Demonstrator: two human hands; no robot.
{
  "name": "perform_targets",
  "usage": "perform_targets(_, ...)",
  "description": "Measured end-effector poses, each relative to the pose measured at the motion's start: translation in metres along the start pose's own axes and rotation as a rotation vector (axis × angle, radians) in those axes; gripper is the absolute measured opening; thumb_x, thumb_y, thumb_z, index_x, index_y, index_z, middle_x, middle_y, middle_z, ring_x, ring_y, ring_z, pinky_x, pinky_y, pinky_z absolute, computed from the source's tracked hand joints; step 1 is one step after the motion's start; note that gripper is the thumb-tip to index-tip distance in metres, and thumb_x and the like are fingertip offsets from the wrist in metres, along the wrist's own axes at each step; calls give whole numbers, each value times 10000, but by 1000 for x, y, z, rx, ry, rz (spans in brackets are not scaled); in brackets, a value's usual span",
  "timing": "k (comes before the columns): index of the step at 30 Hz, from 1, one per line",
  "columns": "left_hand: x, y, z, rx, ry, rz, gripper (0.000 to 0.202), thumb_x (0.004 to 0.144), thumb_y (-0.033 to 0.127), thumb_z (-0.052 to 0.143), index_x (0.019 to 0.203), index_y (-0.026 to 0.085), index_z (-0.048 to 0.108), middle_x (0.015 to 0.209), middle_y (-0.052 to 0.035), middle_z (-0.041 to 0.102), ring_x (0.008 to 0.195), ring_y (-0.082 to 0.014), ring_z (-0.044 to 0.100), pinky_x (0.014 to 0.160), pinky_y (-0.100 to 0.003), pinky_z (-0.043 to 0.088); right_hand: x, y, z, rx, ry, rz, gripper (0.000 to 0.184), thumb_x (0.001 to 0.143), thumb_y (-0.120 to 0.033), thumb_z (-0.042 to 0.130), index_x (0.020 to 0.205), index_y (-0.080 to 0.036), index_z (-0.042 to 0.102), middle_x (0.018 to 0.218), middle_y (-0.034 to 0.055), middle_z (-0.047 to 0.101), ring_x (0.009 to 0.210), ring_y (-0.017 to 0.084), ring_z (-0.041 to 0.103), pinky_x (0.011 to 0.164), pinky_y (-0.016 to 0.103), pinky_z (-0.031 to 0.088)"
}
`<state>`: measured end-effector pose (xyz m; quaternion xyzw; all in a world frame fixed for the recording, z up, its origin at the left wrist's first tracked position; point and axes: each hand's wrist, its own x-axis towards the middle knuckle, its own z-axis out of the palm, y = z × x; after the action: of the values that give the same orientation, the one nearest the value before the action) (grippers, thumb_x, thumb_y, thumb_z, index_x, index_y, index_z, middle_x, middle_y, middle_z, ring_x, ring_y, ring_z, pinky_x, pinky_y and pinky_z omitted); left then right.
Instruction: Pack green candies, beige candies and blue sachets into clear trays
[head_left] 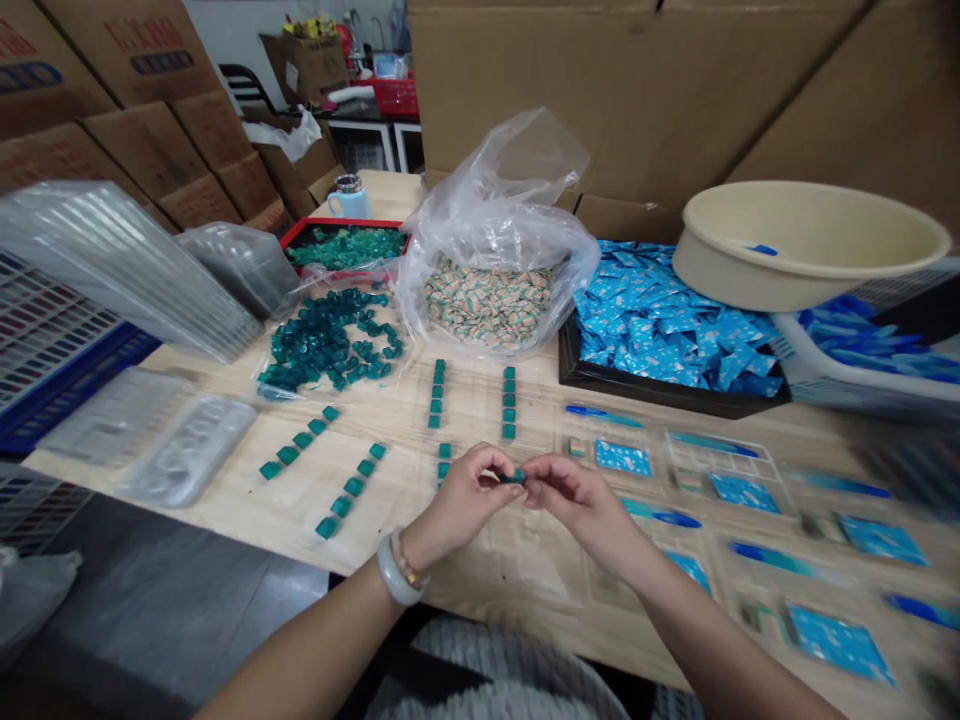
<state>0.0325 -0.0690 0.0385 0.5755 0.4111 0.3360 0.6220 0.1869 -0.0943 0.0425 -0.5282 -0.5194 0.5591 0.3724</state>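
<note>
While held close together, left hand (463,497), right hand (581,503), both pinching a small green cube (513,478)

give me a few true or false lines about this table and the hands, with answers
1. The left hand and right hand pinch one small green piece between them. True.
2. The white bangle is at the right hand's wrist. False: it is at the left hand's wrist.
3. More green pieces lie in short rows on the wooden table. True.
4. The beige basin is upside down. False: it is upright, with its inside showing.
5. The tan packets are in a cardboard box. False: they are in a clear plastic bag.
</note>
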Motion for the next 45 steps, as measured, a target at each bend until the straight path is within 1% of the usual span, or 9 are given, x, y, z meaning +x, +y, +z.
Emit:
perform_targets(4, -1, 9, -3, 247, 57, 191, 107, 662, 52, 532, 658, 156, 507, 749, -10, 491, 785, -129, 472, 727, -238, 361, 0, 1, 5, -50, 1, -68, 141, 711, -244, 548, 838, -183, 546, 754, 9, 573, 689, 124, 546, 637, 262, 449)
perform_targets(8, -1, 14, -10, 316, 46, 224, 115, 668, 44, 509, 680, 159, 510, 763, -13, 492, 784, -128, 474, 712, -231, 371, 0, -11, 9, -258, -22, -190, 178, 756, -235, 506, 924, -188, 540, 850, 40, 589, 714, 131, 550, 649, 267, 447)
perform_targets(11, 2, 16, -17, 345, 39, 205, 98, 680, 67, 497, 694, 162, 521, 766, -15, 496, 744, -121, 477, 648, -212, 380, 6, -23, 11, -437, -20, -261, 126, 798, -245, 451, 830, -188, 559, 776, 38, 595, 689, 131, 543, 652, 272, 433)
perform_targets(16, 8, 20, -37, 356, 59, 133, 46, 686, 137, 520, 703, 155, 559, 747, -11, 530, 687, -110, 484, 608, -203, 373, 31, -29, 17, -285, -113, -89, 198, 800, -345, 436, 727, -177, 512, 584, -10, 528, 529, 108, 535, 523, 240, 423)
perform_targets(20, 12, 24, -61, 164, -48, -57, 94, 696, 200, 521, 694, 136, 590, 624, 13, 525, 576, -83, 442, 536, -193, 334, 53, -30, 24, -92, -231, 11, 238, 772, -407, 458, 736, -172, 477, 606, -17, 528, 489, 94, 536, 494, 231, 433)
perform_targets(27, 13, 22, -96, -266, -95, -302, 129, 643, 228, 567, 712, 125, 600, 614, 31, 513, 514, -53, 422, 523, -191, 342, 76, -54, 39, -695, -342, -383, 180, 836, -241, 365, 806, -189, 534, 656, 3, 568, 601, 104, 536, 547, 211, 398)
perform_targets(32, 15, 21, -115, -259, -186, -290, 144, 641, 262, 591, 679, 124, 598, 580, 37, 486, 501, -50, 397, 514, -195, 334, 89, -70, 53, -1126, -426, -540, 172, 827, -168, 370, 840, -163, 542, 718, 36, 597, 625, 128, 567, 553, 226, 388)
perform_targets(38, 15, 23, -127, -308, -386, -386, 235, 615, 352, 638, 599, 139, 540, 505, 53, 434, 464, -49, 395, 495, -200, 320, 95, -84, 67, -1601, -620, -994, 143, 727, -50, 422, 793, -129, 520, 653, 67, 576, 562, 182, 549, 491, 283, 351)
perform_targets(45, 14, 18, -140, -170, -460, -317, 159, 648, 286, 584, 583, 150, 533, 522, 46, 414, 487, -61, 381, 498, -201, 327, 105, -71, 78, -1582, -664, -935, 109, 757, -78, 408, 779, -141, 494, 677, 63, 575, 588, 178, 557, 517, 283, 376)
